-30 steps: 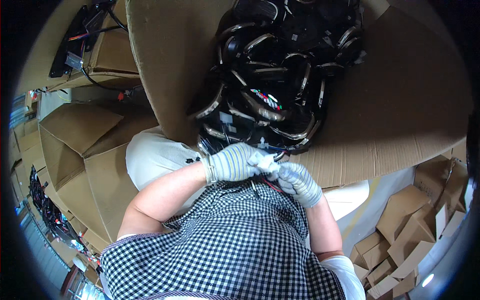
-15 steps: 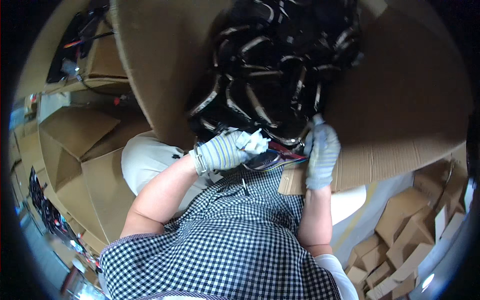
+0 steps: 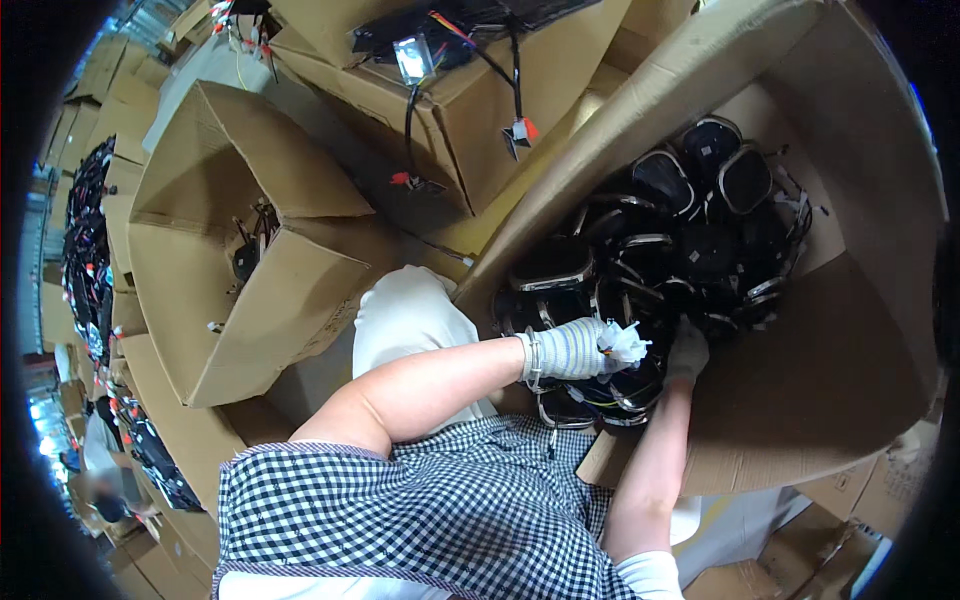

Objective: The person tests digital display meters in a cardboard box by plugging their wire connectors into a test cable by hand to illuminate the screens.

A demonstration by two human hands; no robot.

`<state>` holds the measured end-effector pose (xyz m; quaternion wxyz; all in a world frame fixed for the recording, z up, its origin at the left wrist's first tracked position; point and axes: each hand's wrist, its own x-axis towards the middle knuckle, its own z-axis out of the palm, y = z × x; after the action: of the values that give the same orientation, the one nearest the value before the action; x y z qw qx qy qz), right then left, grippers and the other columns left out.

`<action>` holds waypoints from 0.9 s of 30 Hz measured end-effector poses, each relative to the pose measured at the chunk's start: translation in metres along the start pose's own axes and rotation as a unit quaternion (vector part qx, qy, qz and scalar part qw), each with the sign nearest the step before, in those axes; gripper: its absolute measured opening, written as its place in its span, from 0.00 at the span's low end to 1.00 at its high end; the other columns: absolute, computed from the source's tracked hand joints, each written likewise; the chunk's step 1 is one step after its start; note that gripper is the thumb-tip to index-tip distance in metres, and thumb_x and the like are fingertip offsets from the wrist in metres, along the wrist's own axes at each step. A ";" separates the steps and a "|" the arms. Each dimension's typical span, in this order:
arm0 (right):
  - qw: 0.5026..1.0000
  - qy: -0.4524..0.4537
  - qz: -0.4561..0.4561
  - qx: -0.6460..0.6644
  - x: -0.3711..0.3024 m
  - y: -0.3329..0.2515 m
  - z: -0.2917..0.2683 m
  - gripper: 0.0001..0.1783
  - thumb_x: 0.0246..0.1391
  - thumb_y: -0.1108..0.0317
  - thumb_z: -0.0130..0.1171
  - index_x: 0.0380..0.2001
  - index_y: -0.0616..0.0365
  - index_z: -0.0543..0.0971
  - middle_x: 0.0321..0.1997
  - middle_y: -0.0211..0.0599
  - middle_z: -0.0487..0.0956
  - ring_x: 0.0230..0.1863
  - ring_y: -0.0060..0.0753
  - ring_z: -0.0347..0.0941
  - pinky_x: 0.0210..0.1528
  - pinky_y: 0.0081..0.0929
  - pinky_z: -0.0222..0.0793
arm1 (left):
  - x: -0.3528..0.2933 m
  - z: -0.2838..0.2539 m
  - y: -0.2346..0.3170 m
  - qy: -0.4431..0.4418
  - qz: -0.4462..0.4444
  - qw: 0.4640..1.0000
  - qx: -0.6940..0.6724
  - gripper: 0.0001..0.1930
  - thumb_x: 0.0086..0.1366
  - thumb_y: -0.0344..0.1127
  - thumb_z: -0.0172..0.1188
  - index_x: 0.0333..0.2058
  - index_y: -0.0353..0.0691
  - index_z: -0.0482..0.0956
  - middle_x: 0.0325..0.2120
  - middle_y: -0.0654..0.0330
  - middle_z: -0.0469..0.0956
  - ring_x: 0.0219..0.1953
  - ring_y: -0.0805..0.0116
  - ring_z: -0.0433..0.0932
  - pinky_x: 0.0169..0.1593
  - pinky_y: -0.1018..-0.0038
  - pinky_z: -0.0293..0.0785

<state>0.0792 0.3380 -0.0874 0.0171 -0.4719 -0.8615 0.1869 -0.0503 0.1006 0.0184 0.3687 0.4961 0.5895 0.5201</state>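
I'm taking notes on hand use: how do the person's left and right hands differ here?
The left hand holds a white, connector-like bunch; the right hand is in beside the black parts, and whether it holds anything cannot be told.
The left hand is brightly lit, its stripes clear; the right hand is in dimmer light, its far end hard to make out.
Both hands wear pale gloves.

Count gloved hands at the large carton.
2: left hand, holding white connectors; right hand, among black silver-trimmed units inside the carton, less clearly visible. Neither is fully hidden.
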 end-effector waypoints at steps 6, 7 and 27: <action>0.975 0.194 -0.090 0.066 -0.079 0.006 -0.041 0.16 0.58 0.60 0.52 0.33 0.64 0.80 0.49 0.58 0.72 0.49 0.52 0.69 0.51 0.40 0.64 | 0.000 0.012 -0.016 0.043 -0.006 0.998 -0.054 0.10 0.63 0.36 0.55 0.40 0.41 0.78 0.24 0.59 0.76 0.26 0.70 0.74 0.34 0.73 0.71; 0.972 0.205 -0.099 0.057 -0.095 0.001 -0.058 0.14 0.57 0.63 0.53 0.34 0.64 0.80 0.52 0.57 0.70 0.50 0.52 0.68 0.52 0.40 0.63 | 0.000 0.005 -0.005 0.021 -0.037 0.995 -0.086 0.10 0.63 0.37 0.54 0.41 0.40 0.77 0.24 0.59 0.76 0.25 0.71 0.74 0.33 0.73 0.71; 0.796 -0.106 -0.560 0.206 -0.210 -0.050 -0.118 0.31 0.28 0.69 0.64 0.44 0.61 0.73 0.44 0.48 0.74 0.46 0.50 0.72 0.55 0.48 0.65 | 0.005 0.005 -0.007 0.120 -0.173 0.848 -0.487 0.27 0.59 0.57 0.57 0.44 0.39 0.68 0.38 0.48 0.77 0.41 0.55 0.79 0.47 0.62 0.74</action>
<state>0.1793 0.1772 0.0701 0.1236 0.1300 -0.9130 0.3664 -0.0475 0.1068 0.0113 0.5738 0.0765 0.3764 0.7233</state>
